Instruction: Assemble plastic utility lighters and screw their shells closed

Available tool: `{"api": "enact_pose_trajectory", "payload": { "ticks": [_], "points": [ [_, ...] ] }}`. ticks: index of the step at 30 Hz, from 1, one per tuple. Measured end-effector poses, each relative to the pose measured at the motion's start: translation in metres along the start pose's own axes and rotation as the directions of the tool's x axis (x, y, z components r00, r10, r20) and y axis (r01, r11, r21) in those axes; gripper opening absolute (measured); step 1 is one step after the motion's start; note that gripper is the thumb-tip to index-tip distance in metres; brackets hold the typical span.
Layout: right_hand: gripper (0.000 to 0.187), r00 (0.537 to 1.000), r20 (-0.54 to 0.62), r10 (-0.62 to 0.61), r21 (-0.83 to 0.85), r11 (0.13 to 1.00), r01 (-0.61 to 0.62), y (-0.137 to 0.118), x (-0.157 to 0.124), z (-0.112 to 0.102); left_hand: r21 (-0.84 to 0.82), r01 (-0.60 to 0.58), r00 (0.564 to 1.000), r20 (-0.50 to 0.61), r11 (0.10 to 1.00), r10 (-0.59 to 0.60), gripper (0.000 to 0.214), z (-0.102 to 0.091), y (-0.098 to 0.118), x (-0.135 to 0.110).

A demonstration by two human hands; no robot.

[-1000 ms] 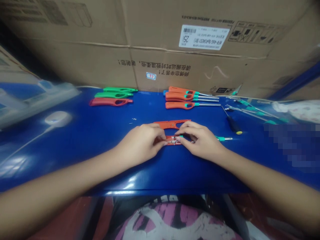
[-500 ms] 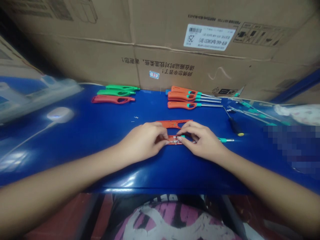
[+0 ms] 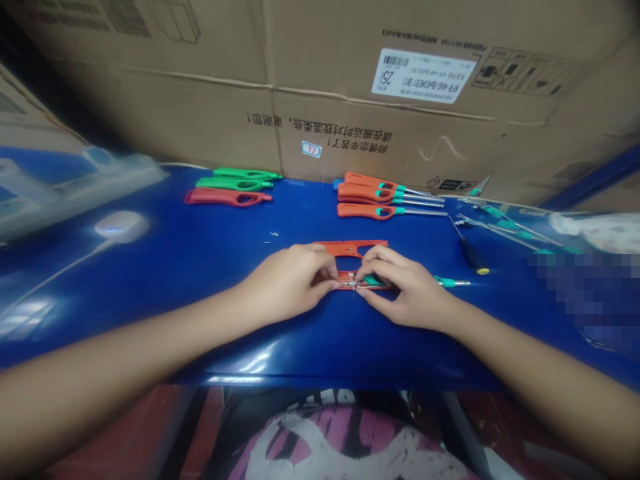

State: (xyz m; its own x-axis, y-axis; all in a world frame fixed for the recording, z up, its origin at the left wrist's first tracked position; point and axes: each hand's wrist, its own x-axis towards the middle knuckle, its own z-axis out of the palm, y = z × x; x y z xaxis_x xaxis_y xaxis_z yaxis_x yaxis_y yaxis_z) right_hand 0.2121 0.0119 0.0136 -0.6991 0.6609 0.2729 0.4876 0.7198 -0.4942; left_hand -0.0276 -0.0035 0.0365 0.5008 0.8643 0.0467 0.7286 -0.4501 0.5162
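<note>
An orange lighter half-shell [image 3: 346,275] lies open side up on the blue table, with small inner parts, a green trigger [image 3: 371,279] and a metal-tipped nozzle [image 3: 455,283] reaching out to the right. My left hand [image 3: 295,277] is closed on the shell's left end, thumb and fingers pinching it. The fingers of my right hand [image 3: 405,280] pinch at the small parts near the shell's middle; what exactly they grip is too small to make out. Just behind lies the other orange half-shell [image 3: 345,249], partly covered by both hands.
Assembled orange lighters [image 3: 367,211] lie at the back, with green and red shells [image 3: 227,197] to their left. A screwdriver [image 3: 473,257] and several nozzle rods [image 3: 515,230] are on the right. A cardboard box [image 3: 320,80] stands behind the blue table [image 3: 240,347].
My right fingers have shifted slightly on the inner parts, and more of the green trigger now shows between them. My left hand keeps its hold. The whole view has moved slightly.
</note>
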Motion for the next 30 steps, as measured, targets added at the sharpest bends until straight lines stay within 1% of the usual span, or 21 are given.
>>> {"api": "enact_pose_trajectory", "payload": {
  "ticks": [5,9,11,14,15,17,20,22,24,26,30],
  "points": [
    [0.012,0.999,0.028,-0.037,-0.091,0.995,0.040,0.002,0.000,-0.001,0.045,-0.024,1.000,0.007,0.999,0.023,0.012,-0.001,0.000,-0.001],
    [0.016,0.993,0.029,-0.114,-0.234,0.965,0.118,0.001,-0.002,-0.003,0.095,-0.058,0.998,-0.003,0.994,0.059,0.017,0.000,-0.001,-0.002],
    [0.017,0.988,0.018,-0.150,-0.281,0.948,0.149,0.000,-0.002,-0.004,0.104,-0.060,0.998,0.000,0.993,0.061,0.018,0.000,-0.001,-0.003],
    [0.019,0.980,-0.033,-0.197,-0.300,0.937,0.178,0.000,-0.003,-0.007,0.111,-0.067,0.998,0.004,0.992,0.067,0.019,-0.001,0.000,-0.002],
    [0.021,0.976,-0.032,-0.217,-0.310,0.930,0.197,0.001,-0.003,-0.009,0.116,-0.073,0.997,0.004,0.991,0.073,0.020,-0.001,0.000,-0.002],
    [0.026,0.963,0.035,-0.268,-0.345,0.901,0.263,0.006,-0.003,-0.013,0.124,-0.090,0.996,0.004,0.988,0.090,0.020,0.000,0.000,-0.003],
    [0.036,0.924,0.175,-0.340,-0.386,0.840,0.382,0.013,-0.004,-0.017,0.134,-0.105,0.994,-0.004,0.985,0.107,0.021,0.002,0.000,-0.003],
    [0.040,0.904,0.209,-0.373,-0.389,0.816,0.427,0.017,-0.004,-0.018,0.144,-0.111,0.993,-0.012,0.983,0.114,0.021,0.004,-0.001,-0.004],
    [0.041,0.897,0.222,-0.383,-0.381,0.813,0.441,0.017,-0.004,-0.018,0.155,-0.119,0.992,-0.024,0.981,0.124,0.022,0.005,-0.002,-0.005],
    [0.040,0.902,0.206,-0.378,-0.373,0.822,0.430,0.016,-0.004,-0.017,0.159,-0.127,0.991,-0.032,0.979,0.133,0.022,0.005,-0.002,-0.005],
    [0.040,0.935,0.101,-0.339,-0.317,0.880,0.354,0.012,-0.002,-0.017,0.128,-0.125,0.991,-0.023,0.984,0.129,0.022,0.000,-0.001,-0.005]
  ]
}}
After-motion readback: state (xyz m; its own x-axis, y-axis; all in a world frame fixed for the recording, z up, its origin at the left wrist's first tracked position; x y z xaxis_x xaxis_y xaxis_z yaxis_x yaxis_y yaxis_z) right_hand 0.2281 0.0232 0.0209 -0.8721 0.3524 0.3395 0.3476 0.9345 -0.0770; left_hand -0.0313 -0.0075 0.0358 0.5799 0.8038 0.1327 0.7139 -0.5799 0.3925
